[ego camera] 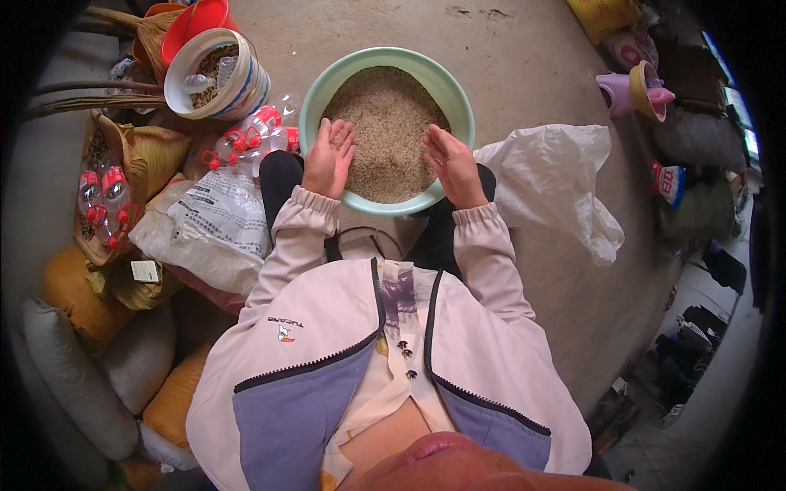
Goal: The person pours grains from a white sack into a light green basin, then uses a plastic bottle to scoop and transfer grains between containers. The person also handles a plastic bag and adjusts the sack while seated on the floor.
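A round, pale green plastic basin stands in front of me, holding a wide heap of small brownish grain. At the basin's left side my left hand is over the rim, palm turned inward, fingers slightly apart and nothing held. Mirroring it on the right, my right hand is over the other rim with its fingers pointing inward and no object in it. Whether the fingertips touch the grain I cannot tell.
At the left are a white bucket with husk-like material, plastic bottles with red labels, a printed white sack and full sacks. A crumpled white sack lies right of the basin. Bags and a pink container line the right side.
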`<state>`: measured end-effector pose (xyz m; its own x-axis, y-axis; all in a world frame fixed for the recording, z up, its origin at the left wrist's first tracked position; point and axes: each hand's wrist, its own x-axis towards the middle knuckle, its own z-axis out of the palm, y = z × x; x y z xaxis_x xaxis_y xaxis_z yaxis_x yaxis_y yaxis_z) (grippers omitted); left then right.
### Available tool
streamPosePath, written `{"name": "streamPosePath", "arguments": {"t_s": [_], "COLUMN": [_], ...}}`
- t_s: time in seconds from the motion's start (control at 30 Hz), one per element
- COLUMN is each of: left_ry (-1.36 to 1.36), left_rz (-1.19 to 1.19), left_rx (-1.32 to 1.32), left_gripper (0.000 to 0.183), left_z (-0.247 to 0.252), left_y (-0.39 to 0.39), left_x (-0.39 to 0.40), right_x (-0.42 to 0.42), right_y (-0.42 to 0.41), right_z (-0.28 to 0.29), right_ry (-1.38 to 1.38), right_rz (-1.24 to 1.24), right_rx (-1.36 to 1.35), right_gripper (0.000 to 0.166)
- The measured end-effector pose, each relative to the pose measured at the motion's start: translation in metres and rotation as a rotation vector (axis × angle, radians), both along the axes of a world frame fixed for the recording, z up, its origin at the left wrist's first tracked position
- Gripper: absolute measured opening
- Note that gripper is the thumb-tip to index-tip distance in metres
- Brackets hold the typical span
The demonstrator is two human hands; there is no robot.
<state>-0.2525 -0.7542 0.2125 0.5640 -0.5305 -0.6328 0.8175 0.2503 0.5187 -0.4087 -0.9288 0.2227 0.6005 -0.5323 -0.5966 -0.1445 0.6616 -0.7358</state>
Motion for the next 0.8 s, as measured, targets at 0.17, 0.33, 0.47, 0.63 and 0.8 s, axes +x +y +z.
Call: {"name": "streamPosePath", "arguments": {"t_s": [0.17,0.33,0.47,0.63,0.8], "left_ry": [-0.198,-0.551,-1.004,-1.365,-1.437], "left_rz": [-0.021,-0.047,-0.227,-0.221,-0.338], "left_rx": [0.109,0.21,0.507,0.575,0.65], "left_gripper": [0.054,0.039,0.024,0.016,0.015], "left_z": [-0.013,-0.03,-0.027,-0.034,-0.043], "left_y": [0.006,0.008,0.002,-0.009,-0.017], "left_x": [0.004,0.01,0.017,0.032,0.044], "right_x": [-0.003,0.001,0.003,0.007,0.008], "right_y": [-0.005,0.006,0.001,0.01,0.009], "right_z": [-0.026,-0.017,-0.028,-0.016,-0.024], "right_ry": [0.22,0.184,0.008,0.174,0.165], "right_rz": [0.339,0.286,0.29,0.257,0.197], "right_rx": [-0.757,-1.083,-1.561,-1.32,-1.306], "right_gripper": [0.026,0.019,0.016,0.013,0.013]}}
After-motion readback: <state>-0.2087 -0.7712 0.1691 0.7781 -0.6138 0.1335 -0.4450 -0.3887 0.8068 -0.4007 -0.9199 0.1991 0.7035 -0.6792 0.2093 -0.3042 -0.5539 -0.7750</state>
